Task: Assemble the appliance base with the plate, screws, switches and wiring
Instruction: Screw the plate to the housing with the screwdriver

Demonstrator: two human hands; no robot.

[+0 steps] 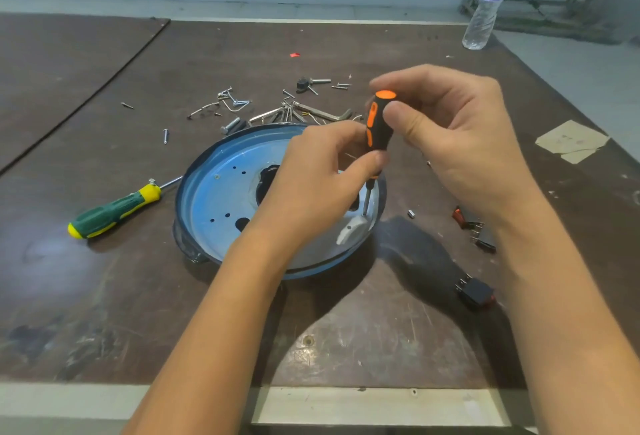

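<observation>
nearest, black switch (476,291) lies spare on table (346,330), right of blue plate (214,199). plate sits flat mid-table, hollow side up for access. left hand (311,185) pinches lower end of orange-black screwdriver (379,123), likely steadying it; right hand (460,144) curls fingertips round handle top, probably to twist. tool near upright, tip down on white piece (351,232) by plate's right rim, handle leaning slightly right. loose screws (235,102) beyond.

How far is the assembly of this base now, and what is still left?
Done: the white part sits on the blue base. In hand: the left hand and right hand hold the orange screwdriver upright, its tip at that part. Left: the switches lie loose on the table, many screws lie unused beyond the base, and no wiring shows on the base.
</observation>
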